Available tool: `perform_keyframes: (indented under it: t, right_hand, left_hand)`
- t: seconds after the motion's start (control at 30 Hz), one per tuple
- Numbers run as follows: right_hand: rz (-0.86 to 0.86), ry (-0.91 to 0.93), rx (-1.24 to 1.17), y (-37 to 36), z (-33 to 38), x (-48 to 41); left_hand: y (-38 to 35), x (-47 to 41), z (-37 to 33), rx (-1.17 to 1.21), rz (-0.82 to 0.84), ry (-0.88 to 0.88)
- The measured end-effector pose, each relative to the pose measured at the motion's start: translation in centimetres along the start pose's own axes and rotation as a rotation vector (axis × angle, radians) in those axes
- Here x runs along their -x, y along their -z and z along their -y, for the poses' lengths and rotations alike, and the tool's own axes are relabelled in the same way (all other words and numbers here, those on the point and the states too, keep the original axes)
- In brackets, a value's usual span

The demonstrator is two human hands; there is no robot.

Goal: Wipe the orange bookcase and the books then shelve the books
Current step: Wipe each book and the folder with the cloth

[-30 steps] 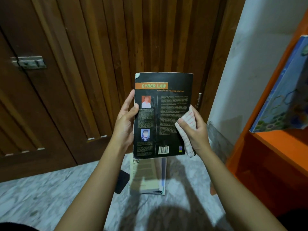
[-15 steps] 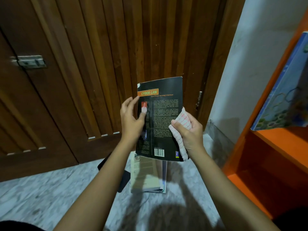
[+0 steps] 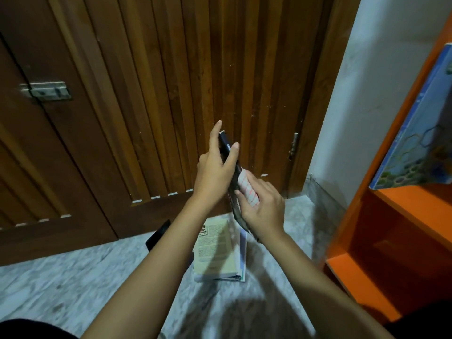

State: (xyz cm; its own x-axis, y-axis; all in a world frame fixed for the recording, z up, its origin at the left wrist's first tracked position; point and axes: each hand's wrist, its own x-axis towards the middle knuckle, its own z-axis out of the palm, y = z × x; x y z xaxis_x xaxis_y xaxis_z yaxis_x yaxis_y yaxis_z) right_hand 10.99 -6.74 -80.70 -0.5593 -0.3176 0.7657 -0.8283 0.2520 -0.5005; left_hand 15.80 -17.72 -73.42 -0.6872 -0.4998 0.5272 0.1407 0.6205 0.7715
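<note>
Nearest to us, both forearms reach out over the marble floor [image 3: 73,277], where a short stack of books [image 3: 215,250] lies flat beside a dark flat object [image 3: 157,234] that we can't identify. We judge the stack is the queue waiting to be wiped. Above it, the left hand [image 3: 212,172] clamps the black book [image 3: 226,145] near its top, thumb on our side and straight fingers on the far side. The book is upright and edge-on to us, clear of the floor and well apart from the shelves. The right hand [image 3: 263,209] is curled round a folded white cloth [image 3: 248,192] with red stripes and presses it against the book's lower near edge. The split looks deliberate: one hand steadies the book, the other wipes, and edge-on presentation puts the narrow side under the cloth. We can't tell whether that side is the spine or the page edge. To the right, the orange bookcase [image 3: 401,206] has a blue hexagon-pattern book [image 3: 420,133] leaning on an upper shelf, and the shelf below it shows no books in the part we see. We judge wiping is in progress and this book isn't shelved yet. Furthest back is the slatted wooden door [image 3: 171,94] with a metal latch [image 3: 46,90].
</note>
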Motion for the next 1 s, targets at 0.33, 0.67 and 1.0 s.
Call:
perform_keyframes:
  t: [0.33,0.67,1.0]
  right_hand:
    - [0.193,-0.059,-0.163,-0.2,-0.4,-0.4]
    - [-0.054,0.192,0.143,0.2,4.5,-6.5]
    - [-0.253,-0.072,-0.044,0.7,2.4,-5.1]
  left_hand:
    - [0.5,0.6,0.3,0.136,-0.285,0.019]
    - [0.4,0.8,-0.8,0.448,-0.204,0.032]
    - [0.6,-0.1,-2.1,0.542,-0.152,-0.023]
